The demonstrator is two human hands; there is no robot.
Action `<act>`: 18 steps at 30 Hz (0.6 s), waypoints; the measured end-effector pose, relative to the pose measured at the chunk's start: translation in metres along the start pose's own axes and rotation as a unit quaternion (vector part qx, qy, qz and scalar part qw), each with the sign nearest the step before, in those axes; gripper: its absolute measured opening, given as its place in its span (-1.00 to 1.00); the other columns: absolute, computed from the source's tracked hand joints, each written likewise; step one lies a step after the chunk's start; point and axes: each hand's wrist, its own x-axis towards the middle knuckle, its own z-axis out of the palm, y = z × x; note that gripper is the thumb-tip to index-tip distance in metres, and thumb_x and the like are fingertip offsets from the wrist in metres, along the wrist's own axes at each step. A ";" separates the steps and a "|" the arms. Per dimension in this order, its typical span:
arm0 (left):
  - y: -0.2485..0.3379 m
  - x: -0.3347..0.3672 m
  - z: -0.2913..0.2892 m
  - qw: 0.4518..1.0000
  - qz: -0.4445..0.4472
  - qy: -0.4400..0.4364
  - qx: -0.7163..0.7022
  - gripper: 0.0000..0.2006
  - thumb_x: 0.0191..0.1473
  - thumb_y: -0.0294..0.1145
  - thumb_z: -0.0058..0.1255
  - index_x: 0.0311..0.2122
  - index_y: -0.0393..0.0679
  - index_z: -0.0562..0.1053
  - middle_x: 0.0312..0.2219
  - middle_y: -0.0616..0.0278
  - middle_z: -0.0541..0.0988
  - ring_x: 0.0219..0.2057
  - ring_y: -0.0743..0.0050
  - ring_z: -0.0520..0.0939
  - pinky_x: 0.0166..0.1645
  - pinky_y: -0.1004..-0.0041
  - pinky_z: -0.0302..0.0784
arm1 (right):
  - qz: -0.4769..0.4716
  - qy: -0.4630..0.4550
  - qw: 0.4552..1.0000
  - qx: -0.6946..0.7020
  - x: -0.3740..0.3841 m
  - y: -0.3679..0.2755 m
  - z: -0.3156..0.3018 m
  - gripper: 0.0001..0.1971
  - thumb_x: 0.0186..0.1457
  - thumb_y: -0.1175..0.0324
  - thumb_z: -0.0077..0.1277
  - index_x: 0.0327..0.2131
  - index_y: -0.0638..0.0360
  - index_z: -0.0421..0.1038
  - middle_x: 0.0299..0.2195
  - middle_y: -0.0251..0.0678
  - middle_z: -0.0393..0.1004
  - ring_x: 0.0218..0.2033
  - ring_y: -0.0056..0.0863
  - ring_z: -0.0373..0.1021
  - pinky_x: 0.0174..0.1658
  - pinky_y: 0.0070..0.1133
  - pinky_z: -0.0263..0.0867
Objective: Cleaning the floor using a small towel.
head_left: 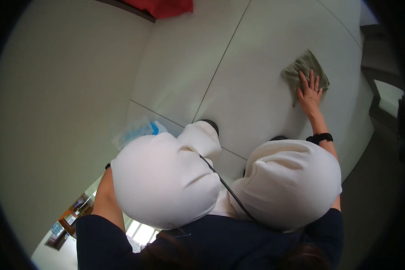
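Observation:
My right hand (310, 92) lies flat on a folded grey-green cloth (307, 65), its fingers spread and pressing it to the pale tiled floor (256, 81). A black band circles that wrist. Of my left arm, the upper part and forearm (107, 193) show, with a dark band at the wrist. The left hand itself is hidden behind my bent left knee (162, 180). Just beyond that knee is a clear plastic bag (137, 130) with something blue in or on it, partly covered by the knee.
I am squatting, with a dark shoe (210, 126) on the floor. A plain pale wall (63, 90) runs along the left. Red fabric (173, 6) hangs at the top beside a dark edge. Dark grey curved furniture (382, 58) stands at the right. A black cable (229, 191) crosses between my legs.

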 end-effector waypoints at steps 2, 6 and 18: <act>0.014 -0.022 0.005 0.998 0.034 -0.059 0.004 -0.35 -0.20 -0.07 0.11 -0.01 -0.16 0.18 -0.15 -0.05 0.40 -0.16 0.14 0.47 -0.12 0.26 0.38 | 0.006 -0.004 1.000 0.009 0.001 -0.008 -0.001 -0.47 0.04 0.19 -0.22 0.11 -0.43 -0.06 0.21 -0.48 -0.33 0.22 -0.22 -0.39 0.09 0.00 -0.34; 0.052 -0.052 0.022 0.981 0.118 -0.151 0.018 -0.31 -0.22 -0.05 0.12 0.00 -0.15 0.16 -0.14 -0.04 0.40 -0.15 0.15 0.46 -0.12 0.27 0.38 | 0.039 0.009 0.999 0.001 0.002 -0.006 0.005 -0.48 0.04 0.20 -0.26 0.11 -0.43 -0.07 0.21 -0.49 -0.33 0.22 -0.22 -0.39 0.09 0.00 -0.33; 0.077 -0.068 -0.009 0.979 0.090 -0.169 0.073 -0.21 -0.29 0.01 0.16 0.04 -0.11 0.12 -0.11 0.01 0.38 -0.14 0.16 0.44 -0.12 0.28 0.39 | 0.089 -0.002 0.996 0.016 0.016 0.008 0.021 -0.45 0.07 0.12 -0.30 0.13 -0.55 -0.20 0.22 -0.51 -0.45 0.22 -0.19 -0.46 0.10 0.01 -0.38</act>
